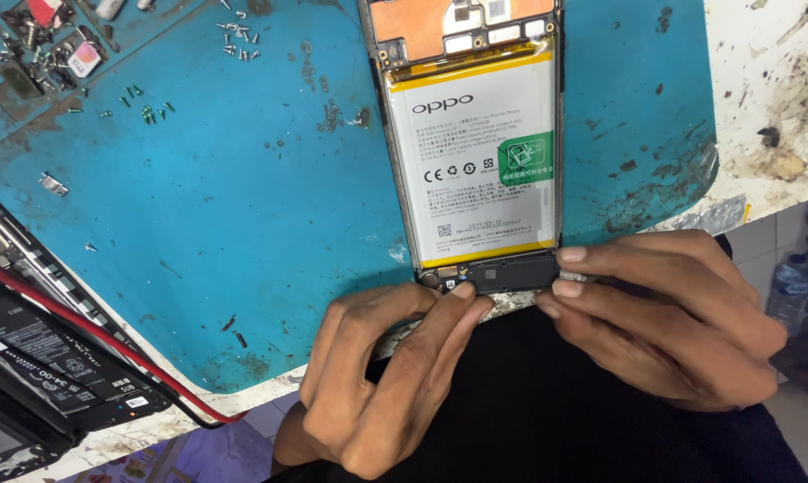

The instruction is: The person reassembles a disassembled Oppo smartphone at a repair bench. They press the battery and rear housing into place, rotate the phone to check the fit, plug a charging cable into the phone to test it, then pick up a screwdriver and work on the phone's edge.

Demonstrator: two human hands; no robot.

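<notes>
Lying on the blue work mat (pixel 243 224), back cover off, an opened phone (pixel 471 143) shows its white battery (pixel 476 161). The left hand (pixel 377 376) presses a fingertip on the phone's black bottom module (pixel 511 273) — the right hand (pixel 672 313) pinches that module's right end with narrow fingers. Small screws (pixel 144 109) lie well apart, upper left — another opened device (pixel 37 340) sits at the left edge.

I see a matt blue rubbery mat (pixel 243 233), scuffed and stained, on a rough, chipped white bench top (pixel 771 98); the opened phone (pixel 472 143) shows a smooth, papery white battery label, dark plastic at its lower end, and small shiny metal screws (pixel 238 38) lie nearby
</notes>
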